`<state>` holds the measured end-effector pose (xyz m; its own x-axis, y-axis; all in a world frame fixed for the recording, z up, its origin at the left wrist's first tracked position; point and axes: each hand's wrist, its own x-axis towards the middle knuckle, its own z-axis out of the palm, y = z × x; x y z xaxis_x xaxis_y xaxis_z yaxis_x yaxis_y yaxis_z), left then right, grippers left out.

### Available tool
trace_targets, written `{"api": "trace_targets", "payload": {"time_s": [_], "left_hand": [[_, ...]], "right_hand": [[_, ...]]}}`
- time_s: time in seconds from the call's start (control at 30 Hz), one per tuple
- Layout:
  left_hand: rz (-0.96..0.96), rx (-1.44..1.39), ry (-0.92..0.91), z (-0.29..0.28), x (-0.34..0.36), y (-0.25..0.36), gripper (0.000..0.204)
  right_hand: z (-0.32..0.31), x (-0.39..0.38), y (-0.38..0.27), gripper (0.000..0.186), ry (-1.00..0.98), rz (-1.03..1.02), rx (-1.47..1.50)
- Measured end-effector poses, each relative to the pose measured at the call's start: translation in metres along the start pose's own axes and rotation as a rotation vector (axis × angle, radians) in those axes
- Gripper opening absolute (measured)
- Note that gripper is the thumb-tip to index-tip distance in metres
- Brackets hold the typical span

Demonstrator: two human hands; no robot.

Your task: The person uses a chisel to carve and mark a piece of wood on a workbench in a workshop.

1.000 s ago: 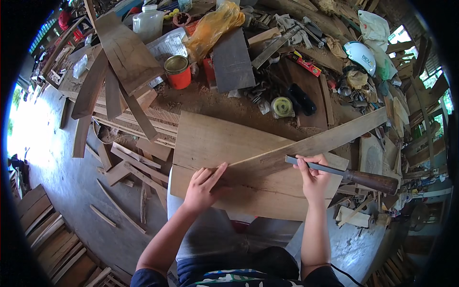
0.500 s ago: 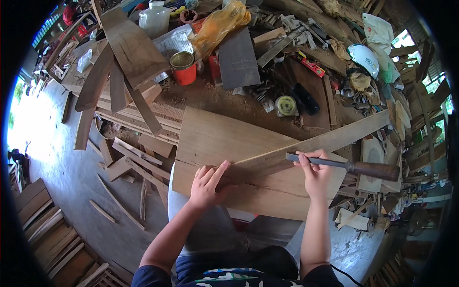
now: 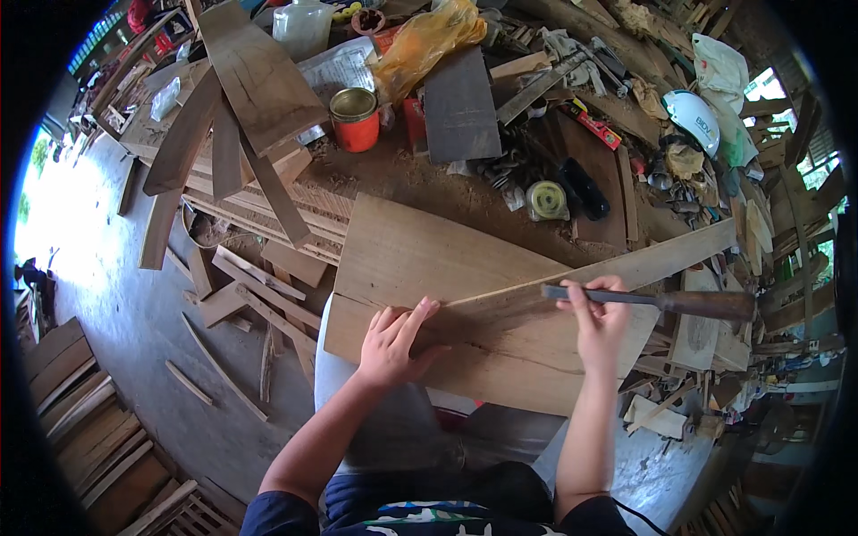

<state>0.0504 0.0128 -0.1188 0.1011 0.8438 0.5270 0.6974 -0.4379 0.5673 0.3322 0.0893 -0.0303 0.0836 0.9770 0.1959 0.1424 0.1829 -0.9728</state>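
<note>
A narrow plank lies diagonally across a wide wooden panel in front of me. My left hand rests on the plank's left part, fingers stretched out and slightly bent, the thumb apart. My right hand is closed round the flat metal blade of a chisel, held almost level over the plank. The chisel's dark wooden handle sticks out to the right, and its tip is near the plank's lighter upper edge.
A cluttered bench ahead holds a red can, tape roll, dark board, orange plastic bag and white helmet. Stacked planks stand at left. Offcuts lie on the concrete floor; more timber is lower left.
The view has shifted, so the bench items sit higher and further right. The plank's right end has come down toward me, and my right hand with the chisel has moved slightly with it.
</note>
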Motion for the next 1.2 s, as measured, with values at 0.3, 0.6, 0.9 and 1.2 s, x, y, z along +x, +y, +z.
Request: {"api": "trace_targets", "payload": {"time_s": [0.3, 0.6, 0.9, 1.2], "left_hand": [[-0.004, 0.01, 0.005, 0.0, -0.003, -0.004, 0.075], [0.001, -0.021, 0.006, 0.005, -0.004, -0.005, 0.083], [-0.013, -0.023, 0.0, -0.001, -0.001, -0.003, 0.086], [-0.031, -0.045, 0.002, -0.001, -0.003, -0.007, 0.085]], "right_hand": [[0.038, -0.008, -0.003, 0.019, -0.171, -0.001, -0.054], [0.058, -0.028, 0.012, 0.015, -0.199, 0.084, 0.07], [0.038, -0.01, 0.0, 0.015, -0.132, 0.04, 0.022], [0.082, -0.038, 0.004, 0.013, -0.329, 0.004, -0.179]]}}
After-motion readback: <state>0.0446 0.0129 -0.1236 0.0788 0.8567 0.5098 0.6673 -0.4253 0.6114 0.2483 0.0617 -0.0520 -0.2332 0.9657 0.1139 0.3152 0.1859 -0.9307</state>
